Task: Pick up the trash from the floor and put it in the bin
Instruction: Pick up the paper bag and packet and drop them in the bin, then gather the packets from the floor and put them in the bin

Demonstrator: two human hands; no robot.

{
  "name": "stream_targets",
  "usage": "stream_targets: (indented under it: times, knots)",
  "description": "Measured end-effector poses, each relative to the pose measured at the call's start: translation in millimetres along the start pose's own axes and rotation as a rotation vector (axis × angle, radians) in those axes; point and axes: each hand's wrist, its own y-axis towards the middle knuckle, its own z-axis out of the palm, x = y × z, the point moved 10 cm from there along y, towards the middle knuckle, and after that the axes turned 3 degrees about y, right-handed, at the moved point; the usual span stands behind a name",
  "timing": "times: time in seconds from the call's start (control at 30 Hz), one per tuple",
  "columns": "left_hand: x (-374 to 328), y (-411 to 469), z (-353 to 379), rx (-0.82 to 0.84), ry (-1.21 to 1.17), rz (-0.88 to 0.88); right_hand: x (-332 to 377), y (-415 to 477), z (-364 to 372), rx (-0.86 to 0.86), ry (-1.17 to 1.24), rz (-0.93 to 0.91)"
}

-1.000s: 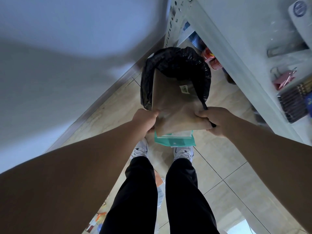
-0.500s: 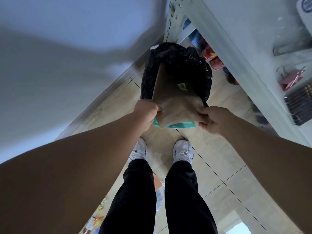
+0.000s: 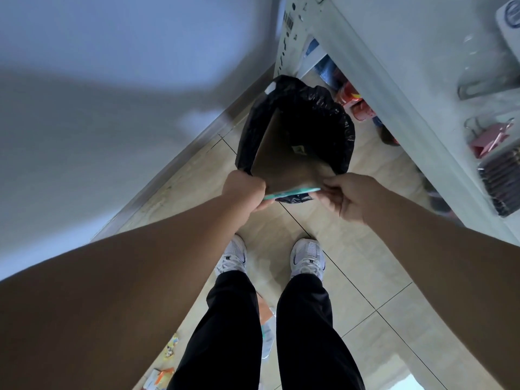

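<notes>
A bin lined with a black plastic bag (image 3: 342, 128) stands on the tiled floor against the wall, just ahead of my feet. A brown paper envelope (image 3: 284, 161) with a teal packet (image 3: 292, 191) under it is tilted down into the bin's mouth, its far end inside the bag. My left hand (image 3: 244, 190) grips the near left corner of the stack. My right hand (image 3: 342, 194) is at the near right corner, fingertips touching the edge with the fingers loosened.
A white desk (image 3: 405, 88) runs along the right, with clips and pens on top and red items on the floor beneath it. More scraps of trash (image 3: 161, 375) lie on the floor behind my left leg. The wall (image 3: 84, 136) is on the left.
The envelope and teal packet have slid forward and down into the bin; both hands moved toward the rim. My right hand's grip has loosened to fingertips.
</notes>
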Motion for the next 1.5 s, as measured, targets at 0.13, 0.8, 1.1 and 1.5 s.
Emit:
stream_targets:
  times: [0.13, 0.8, 1.1, 1.5]
  knots:
    - [-4.8, 13.6, 10.5, -0.004, -0.084, -0.069, 14.1, 27.7, 8.8, -0.052, -0.050, -0.031]
    - [-5.2, -94.1, -70.7, -0.070, 0.808, 0.387, 43.8, -117.8, 7.4, -0.231, -1.236, -0.553]
    - [13.5, -251.8, -176.6, -0.202, 0.768, 0.400, 26.8, -277.5, 109.7, 0.075, -1.698, -0.697]
    - [200.5, -448.1, -272.3, -0.447, 0.445, 0.199, -107.3, -468.8, 189.9, 0.375, -2.079, -0.857]
